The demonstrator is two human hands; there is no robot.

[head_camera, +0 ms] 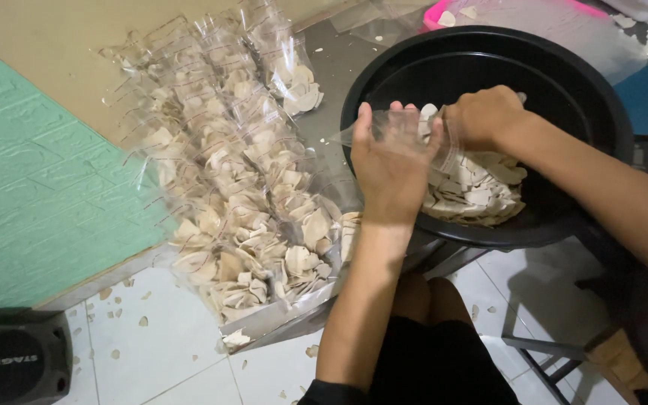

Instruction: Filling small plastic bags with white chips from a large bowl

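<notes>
My left hand (pixel 390 161) holds a small clear plastic bag (pixel 406 127) open over a wide black basin (pixel 594 90). My right hand (pixel 483 116) is closed at the bag's mouth, its fingers hidden behind the plastic. A heap of pale, thin, broken chips (pixel 478 191) lies in the basin just below both hands. Left of the basin, a pile of filled clear bags of the same chips (pixel 241 195) rests against the wall and floor.
A green textured wall panel (pixel 31 195) is on the left. A black speaker (pixel 13 360) sits at the bottom left. Chip crumbs are scattered on the white floor tiles (pixel 166 345). A pink container under plastic (pixel 534 19) stands behind the basin.
</notes>
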